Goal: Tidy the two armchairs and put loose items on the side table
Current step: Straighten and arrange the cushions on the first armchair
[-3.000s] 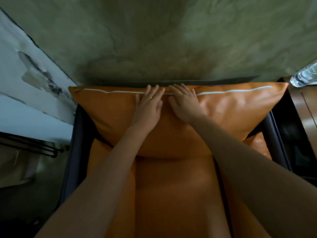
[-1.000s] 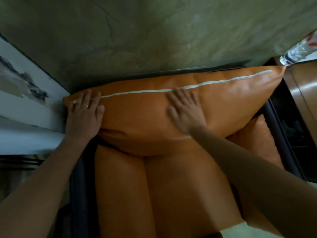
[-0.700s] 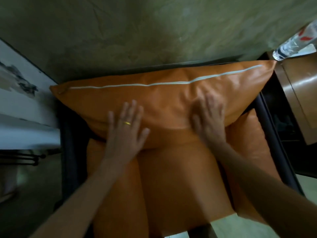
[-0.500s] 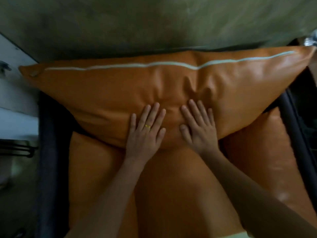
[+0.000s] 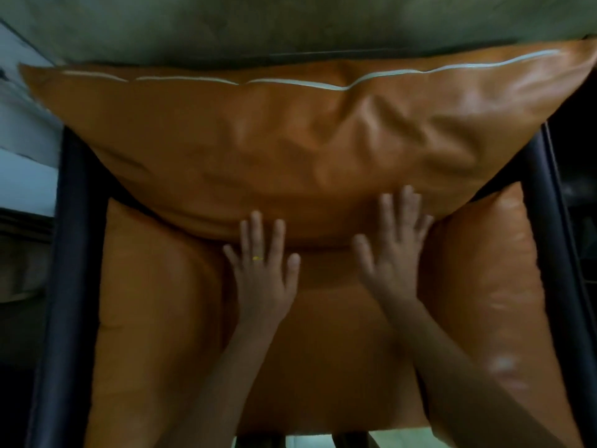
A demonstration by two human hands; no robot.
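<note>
Plainly, neither hand gripped anything: the left hand point(image 5: 262, 275), a ring on one finger, lay flat with its fingers spread, and the right hand point(image 5: 393, 253) was spread flat as well, just beside it. Both sets of fingertips reached the lower edge of the back cushion point(image 5: 290, 147), where it met the seat cushion point(image 5: 310, 350), the palms lying over the seat and the fingers over the bulge of the cushion above. That big orange cushion stood propped across the back of the armchair point(image 5: 69, 286), its pale piping point(image 5: 323, 84) running along the top edge, its upper corners spreading wider than the dark frame, and its face creased and dented toward the right. Orange side padding point(image 5: 491, 286) filled the space between seat and frame. Behind it all rose a mottled green wall point(image 5: 290, 24). By my judgement the step in hand was smoothing and seating the back cushion of this chair, and it looked nearly done, though the creases on the right remained. No loose items and no side table showed in this view, so that part of the task could not be judged. The next move would call for a flat, firm press at the cushion's base, or a pat over the dents, before turning to the second chair.
</note>
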